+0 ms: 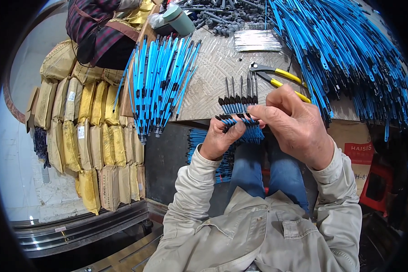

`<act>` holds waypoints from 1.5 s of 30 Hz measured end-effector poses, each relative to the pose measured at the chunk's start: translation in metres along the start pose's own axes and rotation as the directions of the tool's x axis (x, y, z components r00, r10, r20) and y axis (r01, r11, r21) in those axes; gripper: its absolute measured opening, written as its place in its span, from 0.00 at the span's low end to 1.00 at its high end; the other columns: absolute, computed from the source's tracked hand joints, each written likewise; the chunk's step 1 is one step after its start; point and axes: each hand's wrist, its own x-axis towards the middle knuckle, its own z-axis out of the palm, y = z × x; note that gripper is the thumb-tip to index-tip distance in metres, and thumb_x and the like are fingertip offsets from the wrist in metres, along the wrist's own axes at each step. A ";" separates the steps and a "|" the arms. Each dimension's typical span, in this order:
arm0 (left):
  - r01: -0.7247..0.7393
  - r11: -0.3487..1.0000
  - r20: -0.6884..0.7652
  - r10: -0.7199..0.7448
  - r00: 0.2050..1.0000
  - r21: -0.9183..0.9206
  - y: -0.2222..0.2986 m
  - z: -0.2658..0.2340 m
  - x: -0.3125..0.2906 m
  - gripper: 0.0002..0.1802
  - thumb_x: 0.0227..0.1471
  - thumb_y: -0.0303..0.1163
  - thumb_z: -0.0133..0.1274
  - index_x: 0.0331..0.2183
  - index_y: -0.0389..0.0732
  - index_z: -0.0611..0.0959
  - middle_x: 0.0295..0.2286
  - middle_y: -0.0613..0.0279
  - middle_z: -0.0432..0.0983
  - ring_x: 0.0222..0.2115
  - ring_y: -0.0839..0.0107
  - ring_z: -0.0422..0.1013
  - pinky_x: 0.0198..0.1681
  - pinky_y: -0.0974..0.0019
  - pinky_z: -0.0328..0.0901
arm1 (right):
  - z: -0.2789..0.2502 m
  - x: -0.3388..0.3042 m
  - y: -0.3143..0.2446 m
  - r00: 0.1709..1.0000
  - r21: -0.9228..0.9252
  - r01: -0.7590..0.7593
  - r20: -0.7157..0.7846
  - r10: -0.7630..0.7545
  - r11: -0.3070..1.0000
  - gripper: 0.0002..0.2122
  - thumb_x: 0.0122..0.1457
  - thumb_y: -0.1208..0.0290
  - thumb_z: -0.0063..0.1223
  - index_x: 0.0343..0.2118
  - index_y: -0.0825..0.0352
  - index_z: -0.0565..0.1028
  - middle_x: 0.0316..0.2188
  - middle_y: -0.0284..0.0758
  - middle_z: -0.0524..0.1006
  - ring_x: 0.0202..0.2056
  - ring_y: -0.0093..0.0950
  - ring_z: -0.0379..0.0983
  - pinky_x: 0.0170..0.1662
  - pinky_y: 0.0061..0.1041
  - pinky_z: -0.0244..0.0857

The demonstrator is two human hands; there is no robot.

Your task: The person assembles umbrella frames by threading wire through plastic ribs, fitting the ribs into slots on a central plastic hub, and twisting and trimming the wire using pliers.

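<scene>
the left hand (221,139) is wrapped around a bunch of blue-and-black sticks (234,109), held at the table's (208,75) front edge, grey tips reaching over the top. the right hand (299,129) has its fingertips drawn narrow against the bunch's right side; whether they pinch a tie or a stick, i cannot tell. the step seems to be evening up or binding this bunch, since silver wires (257,41) lie toward the table's far edge and yellow-handled pliers (279,75) lie nearer, right of the bunch. the next move probably calls for a firm left grip, collars level, while the right fingertips work finely. loose blue sticks (156,86) overhang the table's front left corner.
</scene>
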 end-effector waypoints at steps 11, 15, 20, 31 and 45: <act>0.066 0.997 0.008 -0.066 0.998 -0.042 0.003 0.002 0.000 0.18 0.53 0.40 0.52 0.38 0.33 0.79 0.32 0.58 0.78 0.35 0.73 0.72 0.43 0.70 0.64 | 0.001 0.002 0.003 1.000 0.011 0.008 -0.023 -0.008 1.000 0.11 0.41 0.82 0.51 0.31 0.66 0.72 0.24 0.35 0.65 0.22 0.28 0.69 0.22 0.24 0.64; 0.058 0.996 0.036 -0.055 0.998 -0.071 -0.001 -0.001 -0.002 0.17 0.52 0.39 0.53 0.38 0.34 0.79 0.33 0.58 0.77 0.36 0.73 0.72 0.44 0.69 0.63 | 0.004 0.001 0.001 0.999 -0.009 0.003 -0.037 -0.003 1.000 0.11 0.41 0.82 0.51 0.31 0.66 0.72 0.24 0.35 0.65 0.22 0.28 0.69 0.22 0.24 0.64; 0.093 0.995 0.096 -0.088 0.991 -0.040 0.000 -0.007 -0.002 0.17 0.51 0.38 0.53 0.39 0.35 0.79 0.35 0.58 0.77 0.38 0.72 0.71 0.45 0.68 0.63 | 0.006 0.000 0.002 0.998 0.001 0.004 -0.062 -0.004 1.000 0.11 0.41 0.81 0.52 0.31 0.65 0.72 0.24 0.34 0.65 0.22 0.28 0.68 0.22 0.24 0.64; 0.087 0.993 0.110 -0.078 0.991 -0.085 0.006 -0.004 0.000 0.21 0.51 0.41 0.53 0.40 0.34 0.78 0.35 0.58 0.77 0.39 0.72 0.71 0.46 0.68 0.62 | 0.000 0.001 0.009 0.999 0.032 0.038 0.000 -0.038 0.999 0.12 0.42 0.86 0.53 0.33 0.69 0.75 0.24 0.36 0.67 0.23 0.27 0.69 0.24 0.22 0.65; 0.208 0.977 0.090 -0.204 0.975 -0.041 0.005 -0.007 -0.004 0.18 0.49 0.38 0.56 0.39 0.36 0.79 0.33 0.65 0.77 0.35 0.79 0.69 0.41 0.73 0.63 | -0.001 0.005 0.006 0.998 0.090 0.011 0.066 -0.017 0.996 0.11 0.45 0.85 0.52 0.33 0.68 0.73 0.25 0.38 0.68 0.24 0.30 0.69 0.24 0.25 0.64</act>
